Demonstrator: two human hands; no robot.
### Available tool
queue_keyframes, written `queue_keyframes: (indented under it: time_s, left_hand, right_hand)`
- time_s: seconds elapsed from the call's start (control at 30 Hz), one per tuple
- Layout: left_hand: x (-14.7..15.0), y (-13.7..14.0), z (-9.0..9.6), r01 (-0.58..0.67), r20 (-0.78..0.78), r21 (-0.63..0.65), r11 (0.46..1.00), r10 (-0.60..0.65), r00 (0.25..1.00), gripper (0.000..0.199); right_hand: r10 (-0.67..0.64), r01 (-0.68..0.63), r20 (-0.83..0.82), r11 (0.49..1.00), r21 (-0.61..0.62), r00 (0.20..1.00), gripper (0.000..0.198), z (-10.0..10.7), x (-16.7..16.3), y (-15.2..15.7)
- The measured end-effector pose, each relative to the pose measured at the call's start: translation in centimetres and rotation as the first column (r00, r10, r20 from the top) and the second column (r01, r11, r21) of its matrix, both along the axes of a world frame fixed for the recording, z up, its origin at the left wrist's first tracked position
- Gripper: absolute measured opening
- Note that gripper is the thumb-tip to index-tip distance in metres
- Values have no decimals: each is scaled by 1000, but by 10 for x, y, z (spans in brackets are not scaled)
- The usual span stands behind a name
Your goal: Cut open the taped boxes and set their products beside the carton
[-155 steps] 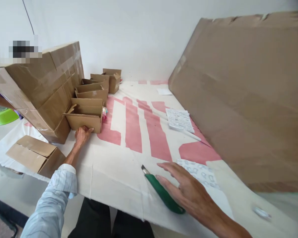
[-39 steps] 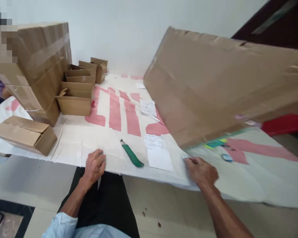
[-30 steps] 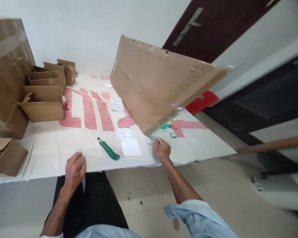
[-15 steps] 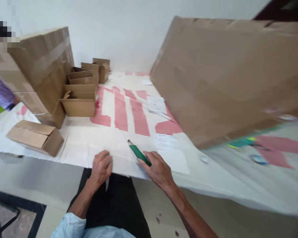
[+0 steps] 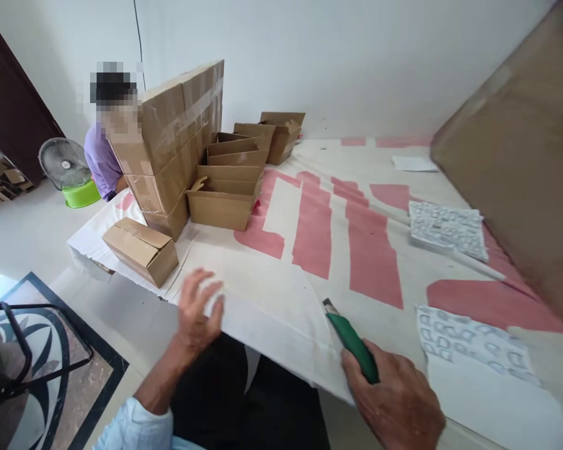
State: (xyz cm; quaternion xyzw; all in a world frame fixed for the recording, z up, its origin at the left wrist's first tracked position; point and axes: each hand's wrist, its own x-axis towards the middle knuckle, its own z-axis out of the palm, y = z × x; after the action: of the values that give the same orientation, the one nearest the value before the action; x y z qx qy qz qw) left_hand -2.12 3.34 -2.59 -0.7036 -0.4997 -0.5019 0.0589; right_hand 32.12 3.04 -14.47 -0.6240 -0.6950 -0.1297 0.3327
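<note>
R hand (image 5: pixel 396 397), lower right, closed around handle of grn cutter (image 5: pixel 354 344), lower ctr-right, tip up-left. Printed sheet (image 5: pixel 478 350) lower right. L hand (image 5: pixel 199 312), lower left of ctr, fingers spread wide, nr 1 taped-up ctn (image 5: pixel 141 250), ctr-left. Row of open ctns (image 5: pixel 220 209) upper ctr, beside tall box stack (image 5: pixel 181 137). 1 person (image 5: pixel 101 156) in purple, upper left.

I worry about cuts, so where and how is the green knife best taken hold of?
The knife is probably best gripped by the rear of its handle, coming from the near right, thumb and fingers on opposite sides. The handle is long and narrow, its rear end lies in the right hand, and the metal tip points forward and left, away from the palm.
</note>
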Motion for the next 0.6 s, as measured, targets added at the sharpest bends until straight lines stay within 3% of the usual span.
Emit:
queue_keyframes:
  time_s: [0.07,0.17,0.23,0.27,0.33,0.4,0.47,0.6]
  left_hand:
    - [-50,12,37,-227,-62,134,965,237,970,35]
    - [-140,37,84,-563,18,165,810,568,823,52]
    - [-196,56,105,-697,113,-14,717,694,711,65]
    - [-218,66,111,-708,181,-149,691,723,667,70]
    - [-249,84,115,-579,308,-421,698,710,633,77]
    - [-258,94,110,-391,388,-560,730,649,655,67]
    - [-248,94,100,-338,418,-551,763,603,680,57]
    - [-184,75,77,-289,397,-523,802,529,750,67]
  right_hand:
    - [-5,5,13,999,36,1000,32,1,-1,1]
    - [-14,13,17,998,58,1000,33,3,-4,4]
    - [-26,26,8,999,46,1000,32,5,-7,6]
    - [-36,36,1,999,41,999,31,6,-8,8]
    - [-64,65,-18,997,35,998,30,8,-10,11]
    - [-95,96,-38,995,21,995,29,8,-12,13]
    - [-113,113,-57,994,3,992,28,8,-13,15]
    - [-115,114,-98,993,-12,989,28,7,-13,14]
